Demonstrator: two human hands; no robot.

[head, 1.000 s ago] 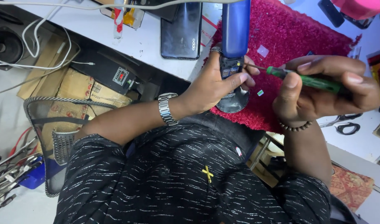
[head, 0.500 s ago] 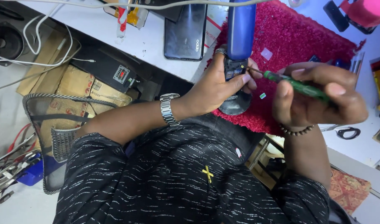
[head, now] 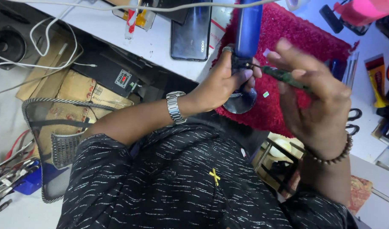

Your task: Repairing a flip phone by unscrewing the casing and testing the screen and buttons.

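My left hand grips the lower end of a long blue phone held upright over a red fluffy mat. A silver watch sits on that wrist. My right hand holds a thin green-handled tool, whose tip touches the phone just beside my left fingers. A round dark disc lies on the mat below the phone. A tiny green-white chip rests on the mat nearby.
A black phone lies face down on the white bench. Scissors, a glue tube and a pink object sit at the right. A black meter box, cardboard, a mesh chair back and white cables fill the left.
My right hand has risen and opened its fingers more loosely around the green tool, tilting it downward to the right. The blue phone and my left hand stay in place.
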